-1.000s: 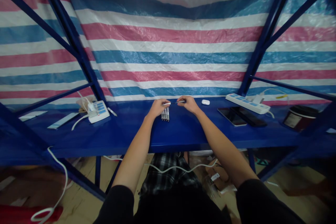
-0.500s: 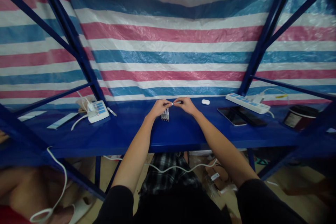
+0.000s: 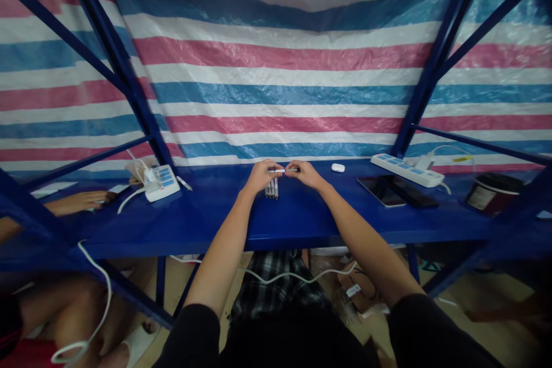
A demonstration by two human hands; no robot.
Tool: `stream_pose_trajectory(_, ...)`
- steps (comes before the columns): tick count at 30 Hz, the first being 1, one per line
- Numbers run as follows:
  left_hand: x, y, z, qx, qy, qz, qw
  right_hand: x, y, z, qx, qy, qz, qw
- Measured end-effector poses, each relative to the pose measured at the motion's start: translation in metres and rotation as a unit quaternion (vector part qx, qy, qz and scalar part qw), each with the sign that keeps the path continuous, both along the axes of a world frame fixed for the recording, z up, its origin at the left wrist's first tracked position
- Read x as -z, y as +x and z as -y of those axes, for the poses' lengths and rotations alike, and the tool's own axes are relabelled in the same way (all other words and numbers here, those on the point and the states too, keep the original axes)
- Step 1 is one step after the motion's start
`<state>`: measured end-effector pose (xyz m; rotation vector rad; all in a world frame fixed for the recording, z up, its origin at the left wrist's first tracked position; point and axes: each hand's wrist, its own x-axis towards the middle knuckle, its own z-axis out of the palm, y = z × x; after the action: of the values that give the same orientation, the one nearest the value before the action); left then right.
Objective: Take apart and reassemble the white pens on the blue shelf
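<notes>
Above the blue shelf (image 3: 207,224), my left hand (image 3: 261,176) and my right hand (image 3: 302,173) face each other, fingertips pinched. Between them they hold a slim white pen (image 3: 283,171) level, its left end in my left fingers and its right end in my right fingers. Several white pens with dark tips (image 3: 272,188) lie side by side on the shelf just below my hands. Farther left, a single white pen (image 3: 184,183) lies beside a power strip.
A power strip (image 3: 162,183) stands left, another (image 3: 407,170) right. Two phones (image 3: 382,191), a small white case (image 3: 337,167) and a dark tub (image 3: 494,192) are on the right. Another person's hand (image 3: 81,202) is at far left. A white cable hangs below the shelf edge.
The other person's hand has come in over the phone-like object at far left. My fingers have shifted slightly, and more of the held pen shows on the left.
</notes>
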<state>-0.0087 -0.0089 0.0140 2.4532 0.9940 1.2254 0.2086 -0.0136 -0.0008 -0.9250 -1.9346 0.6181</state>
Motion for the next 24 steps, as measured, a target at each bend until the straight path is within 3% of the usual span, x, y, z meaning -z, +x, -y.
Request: stream_pose_trajectory(24, -0.0007, 0.0004, 0.0018, 0.002, 0.009, 0.007, 1.000, 0.0004, 0.0022, -0.0013, -0.014, -0.009, 0.032, 0.999)
